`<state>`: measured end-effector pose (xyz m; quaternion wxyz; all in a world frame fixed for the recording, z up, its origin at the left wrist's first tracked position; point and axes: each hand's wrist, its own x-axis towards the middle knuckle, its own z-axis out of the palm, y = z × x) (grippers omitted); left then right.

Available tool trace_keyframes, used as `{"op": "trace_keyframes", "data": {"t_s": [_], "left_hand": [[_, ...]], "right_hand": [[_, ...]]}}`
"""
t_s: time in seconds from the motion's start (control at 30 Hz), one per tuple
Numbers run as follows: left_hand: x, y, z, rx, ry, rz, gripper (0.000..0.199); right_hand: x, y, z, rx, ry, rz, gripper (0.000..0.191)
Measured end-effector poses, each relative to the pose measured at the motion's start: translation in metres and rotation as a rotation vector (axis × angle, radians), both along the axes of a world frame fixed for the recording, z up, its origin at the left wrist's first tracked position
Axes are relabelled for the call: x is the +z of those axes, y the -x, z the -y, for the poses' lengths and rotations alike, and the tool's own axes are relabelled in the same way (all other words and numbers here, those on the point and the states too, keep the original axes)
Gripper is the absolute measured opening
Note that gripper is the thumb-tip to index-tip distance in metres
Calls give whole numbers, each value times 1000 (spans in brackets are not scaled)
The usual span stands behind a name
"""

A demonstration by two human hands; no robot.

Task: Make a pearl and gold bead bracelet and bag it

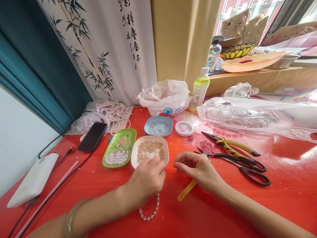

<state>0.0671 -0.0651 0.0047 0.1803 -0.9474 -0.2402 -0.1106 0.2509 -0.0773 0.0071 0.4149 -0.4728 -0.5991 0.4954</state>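
Observation:
My left hand is closed in a pinch at the front edge of a white dish of small gold beads. A loop of strung silvery, pearl-like beads hangs below this hand, its upper part hidden behind it. To the right of the dish, my right hand has its fingers curled together above the red table; anything between the fingertips is too small to make out. Partly under that hand lies a flat yellow strip, perhaps a tweezer handle.
A green tray of pearl and gold beads stands left; a blue dish of small pieces stands behind. Yellow-black pliers and black-handled scissors lie right. Further back are a plastic bag and a bottle; a phone lies left.

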Motion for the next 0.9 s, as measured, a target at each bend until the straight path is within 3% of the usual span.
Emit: {"op": "trace_keyframes", "data": {"t_s": [0.13, 0.27, 0.33, 0.47, 0.63, 0.77, 0.9], "left_hand": [[1, 0, 0, -44, -39, -44, 22], [8, 3, -3, 9, 100, 22, 18], [14, 4, -4, 65, 281, 135, 14], [25, 4, -6, 224, 807, 380, 11], [24, 2, -9, 337, 1391, 687, 11], [22, 0, -10, 324, 1574, 826, 9], [24, 1, -10, 351, 1589, 832, 11]], "right_hand": [[1, 1, 1, 14, -1, 4, 8], [3, 1, 1, 12, 22, -27, 7], [5, 1, 2, 20, 50, -60, 7], [8, 2, 3, 39, 122, -125, 8], [8, 6, 8, 82, 160, -182, 10], [6, 9, 11, 126, 188, -229, 13], [6, 11, 14, 162, 204, -221, 16]]}}
